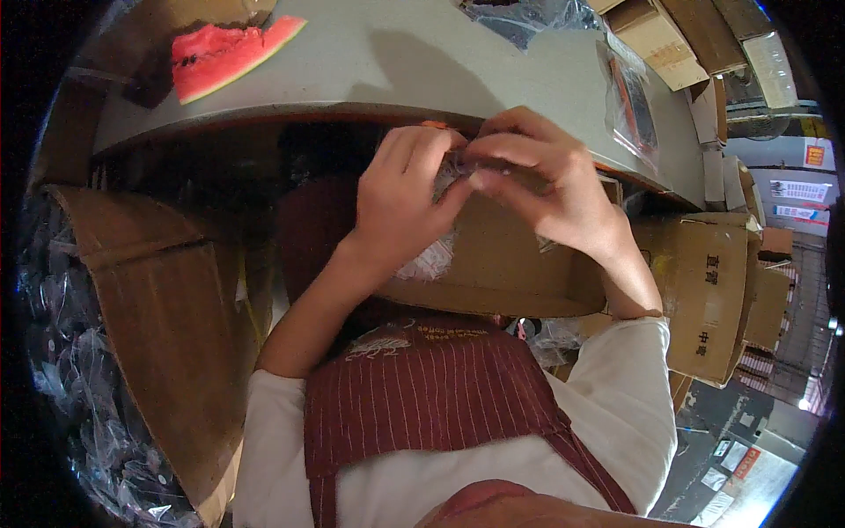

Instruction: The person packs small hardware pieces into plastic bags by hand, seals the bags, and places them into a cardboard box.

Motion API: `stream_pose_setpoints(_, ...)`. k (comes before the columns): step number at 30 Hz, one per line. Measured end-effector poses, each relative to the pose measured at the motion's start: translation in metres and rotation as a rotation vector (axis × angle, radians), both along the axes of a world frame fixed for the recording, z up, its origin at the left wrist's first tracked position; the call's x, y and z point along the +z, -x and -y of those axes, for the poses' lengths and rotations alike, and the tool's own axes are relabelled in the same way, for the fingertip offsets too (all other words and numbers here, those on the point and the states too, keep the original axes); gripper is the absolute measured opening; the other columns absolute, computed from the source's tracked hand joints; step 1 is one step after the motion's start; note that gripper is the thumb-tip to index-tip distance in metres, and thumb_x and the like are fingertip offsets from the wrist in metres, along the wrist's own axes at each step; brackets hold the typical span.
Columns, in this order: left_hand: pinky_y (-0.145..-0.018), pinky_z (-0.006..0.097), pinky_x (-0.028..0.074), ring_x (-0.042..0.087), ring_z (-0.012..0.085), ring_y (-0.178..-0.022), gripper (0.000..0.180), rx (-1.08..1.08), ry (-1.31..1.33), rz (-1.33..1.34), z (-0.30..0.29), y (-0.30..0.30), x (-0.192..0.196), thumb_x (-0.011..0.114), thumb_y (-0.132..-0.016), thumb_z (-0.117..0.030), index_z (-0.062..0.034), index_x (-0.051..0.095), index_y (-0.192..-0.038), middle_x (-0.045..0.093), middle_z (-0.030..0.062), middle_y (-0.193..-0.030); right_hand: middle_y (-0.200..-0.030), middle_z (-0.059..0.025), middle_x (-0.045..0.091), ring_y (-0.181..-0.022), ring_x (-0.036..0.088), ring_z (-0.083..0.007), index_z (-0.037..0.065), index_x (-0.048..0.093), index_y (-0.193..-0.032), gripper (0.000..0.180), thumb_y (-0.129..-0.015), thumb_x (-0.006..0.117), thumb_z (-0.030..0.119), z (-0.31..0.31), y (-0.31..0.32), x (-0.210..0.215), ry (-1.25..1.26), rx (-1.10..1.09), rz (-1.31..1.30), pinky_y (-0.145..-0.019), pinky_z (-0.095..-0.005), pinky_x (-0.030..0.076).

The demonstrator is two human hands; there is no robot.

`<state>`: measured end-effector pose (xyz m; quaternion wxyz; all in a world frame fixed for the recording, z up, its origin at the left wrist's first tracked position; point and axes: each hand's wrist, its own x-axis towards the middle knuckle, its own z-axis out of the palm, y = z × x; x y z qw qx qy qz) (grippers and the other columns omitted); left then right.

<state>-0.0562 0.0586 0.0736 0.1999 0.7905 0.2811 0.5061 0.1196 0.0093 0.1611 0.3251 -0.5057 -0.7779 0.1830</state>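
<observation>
Left hand (407, 198) and right hand (544, 180) met below the counter (440, 70) edge, fingers of both pinched closed on a small clear plastic packet (451, 172). Watermelon slice (224, 55) lay on counter.

Your left hand (400, 198) and right hand (546, 180) meet at a small clear plastic packet (451, 172), just before the edge of the grey flat table (422, 62). A cut red watermelon wedge (224, 55) lies on the table, far left. An open brown cardboard box (510, 273) sits beneath your hands; another brown cardboard carton (709, 295) stands to its right.
</observation>
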Motion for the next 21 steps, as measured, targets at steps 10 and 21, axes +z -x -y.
stream_pose_setpoints(10,-0.074,0.03,0.055,0.068,0.0158,-0.084,0.026,-0.252,0.6,0.272,0.024,0.009,0.015,0.078,-0.085,-0.012,-0.0023,0.066,-0.105,0.07,0.0097,-0.096,-0.087,-0.009,0.068,-0.077,0.066,-0.0118,-0.004,0.066,-0.101,0.011,-0.093,0.066,0.004,0.012,-0.012,0.014,0.362,-0.11,-0.301,-0.069,-0.0281,0.053)
stream_pose_setpoints(21,-0.06,0.019,0.043,0.058,0.0047,-0.07,0.008,-0.504,0.866,0.338,0.0,0.019,0.059,0.066,-0.093,-0.004,0.0032,0.063,-0.089,0.064,0.0017,-0.078,-0.081,-0.0071,0.069,-0.071,0.066,-0.0103,-0.003,0.057,-0.115,0.021,-0.096,0.064,0.001,0.019,-0.001,0.033,0.509,0.01,-0.521,-0.064,-0.0247,0.055)
